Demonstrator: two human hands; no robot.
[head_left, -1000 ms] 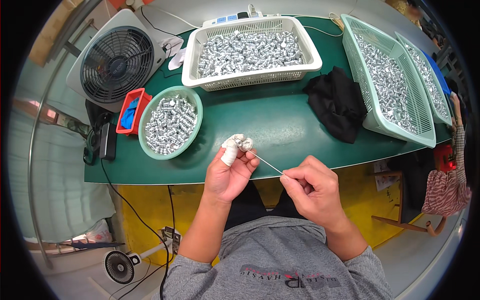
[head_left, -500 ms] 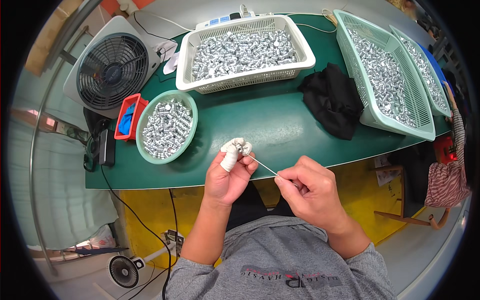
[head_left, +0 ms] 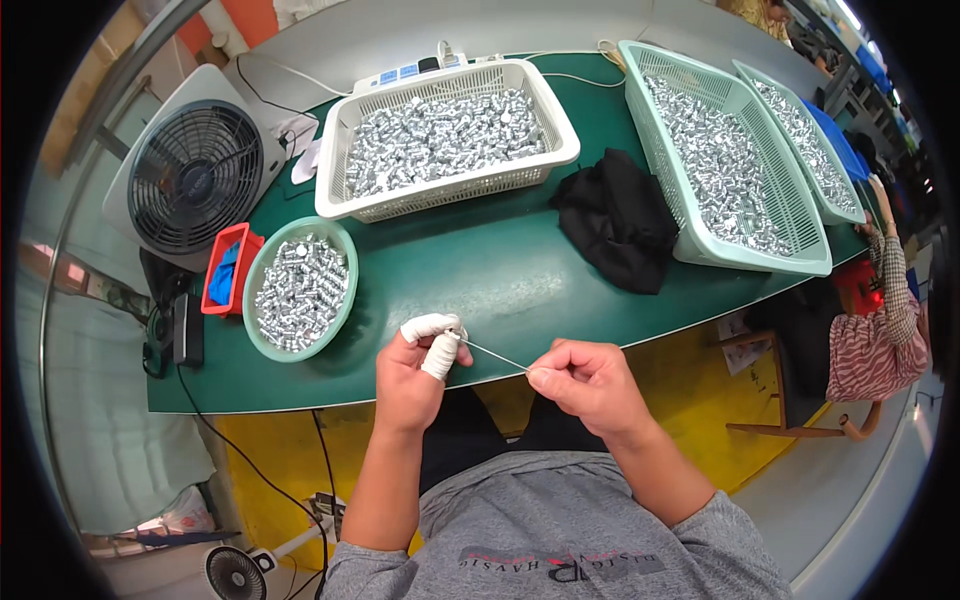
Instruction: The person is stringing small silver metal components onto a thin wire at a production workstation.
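Over the front edge of the table, my left hand (head_left: 408,392) is closed, its thumb and forefinger wrapped in white tape. Between those taped fingertips is a small metal part (head_left: 455,332), mostly hidden. A thin metal rod (head_left: 495,354) runs from the part to my right hand (head_left: 594,388), which pinches it between thumb and bent forefinger. Whether the rod's tip is inside the part or only against it, I cannot tell. Left of my hands stands a round pale green bowl (head_left: 346,318) heaped with small silver metal parts (head_left: 302,292).
A white basket (head_left: 450,182) of similar parts sits at the back, with two green baskets (head_left: 735,254) (head_left: 840,212) on the right. Black cloth (head_left: 618,222) lies between them. At left are a red bin (head_left: 222,268) and a fan (head_left: 196,178). Another person's sleeve (head_left: 893,270) shows far right.
The whole view has shifted, so the table's things sit lower and farther left. My left thumb and forefinger have closed together around the small part. The rod lies at a flatter angle.
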